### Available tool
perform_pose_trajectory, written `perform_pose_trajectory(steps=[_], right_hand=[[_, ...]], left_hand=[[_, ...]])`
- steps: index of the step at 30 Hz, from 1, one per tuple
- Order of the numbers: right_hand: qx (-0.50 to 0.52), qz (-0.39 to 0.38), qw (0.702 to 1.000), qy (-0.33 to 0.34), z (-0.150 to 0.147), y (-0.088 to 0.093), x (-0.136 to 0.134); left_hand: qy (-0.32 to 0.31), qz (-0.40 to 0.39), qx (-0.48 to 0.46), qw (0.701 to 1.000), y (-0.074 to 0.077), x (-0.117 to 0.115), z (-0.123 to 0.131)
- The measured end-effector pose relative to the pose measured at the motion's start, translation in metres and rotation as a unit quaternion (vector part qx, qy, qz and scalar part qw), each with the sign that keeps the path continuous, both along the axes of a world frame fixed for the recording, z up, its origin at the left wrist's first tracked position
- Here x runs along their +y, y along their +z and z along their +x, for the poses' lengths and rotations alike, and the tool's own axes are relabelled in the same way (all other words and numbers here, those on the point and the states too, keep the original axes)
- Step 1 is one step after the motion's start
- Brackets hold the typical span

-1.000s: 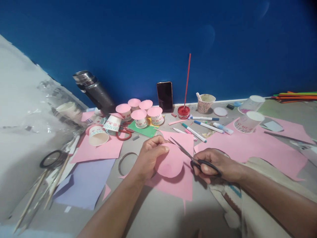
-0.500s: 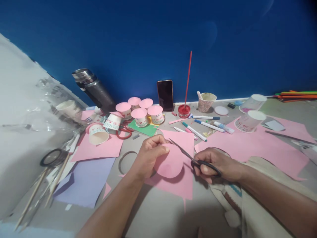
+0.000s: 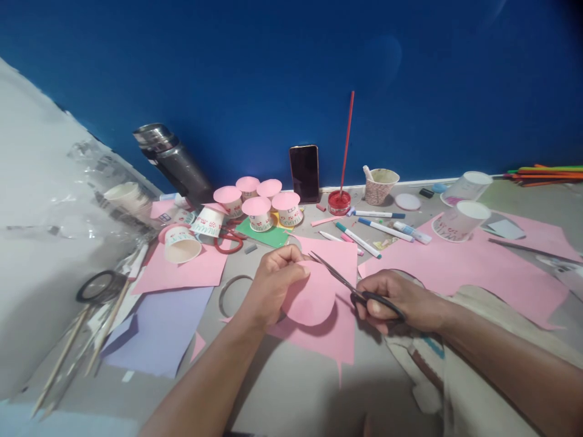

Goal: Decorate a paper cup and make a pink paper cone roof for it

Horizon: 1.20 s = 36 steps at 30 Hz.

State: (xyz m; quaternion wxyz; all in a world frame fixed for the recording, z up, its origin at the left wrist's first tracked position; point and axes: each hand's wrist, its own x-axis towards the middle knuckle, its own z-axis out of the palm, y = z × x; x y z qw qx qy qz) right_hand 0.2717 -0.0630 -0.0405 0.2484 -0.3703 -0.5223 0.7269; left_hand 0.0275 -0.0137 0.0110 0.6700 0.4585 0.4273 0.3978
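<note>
Left hand (image 3: 279,286): pinching paper circle (image 3: 312,298), thumb on top
Right hand (image 3: 389,296): curled round scissors (image 3: 346,285)
Scissors: slanting up-left along circle's upper-right edge, contact unclear

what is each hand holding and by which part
The left hand pinches a pink paper disc near its upper left edge, thumb on top; the right hand holds the black-handled scissors by the handles.
</note>
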Motion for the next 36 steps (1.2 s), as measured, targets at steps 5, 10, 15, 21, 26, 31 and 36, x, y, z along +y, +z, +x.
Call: perform_pose_trajectory(steps=[5,10,15,21,26,31,36], right_hand=[[-0.014,0.000,1.000,-0.003,0.002,-0.003,-0.001],[-0.032,-0.007,0.999,-0.008,0.002,-0.003,0.000],[-0.025,0.001,1.000,0.000,-0.001,0.001,0.000],[-0.014,-0.011,1.000,0.002,0.001,-0.001,0.000],[-0.029,0.001,1.000,0.002,0.000,0.001,0.000],[-0.049,0.004,0.999,0.000,-0.003,0.007,0.001],[-0.071,0.004,0.997,-0.002,-0.006,0.014,0.001]], left_hand=[[0.005,-0.003,0.013,1.000,0.002,-0.001,0.000],[0.007,0.005,0.019,1.000,0.003,-0.001,0.001],[0.004,0.010,0.020,1.000,0.003,-0.001,0.001],[0.004,0.018,0.031,0.999,0.004,0.000,0.000],[0.007,0.027,0.046,0.999,0.006,0.000,0.001],[0.002,0.021,0.048,0.999,0.006,0.000,0.000],[0.005,0.020,0.050,0.999,0.007,-0.001,0.000]])
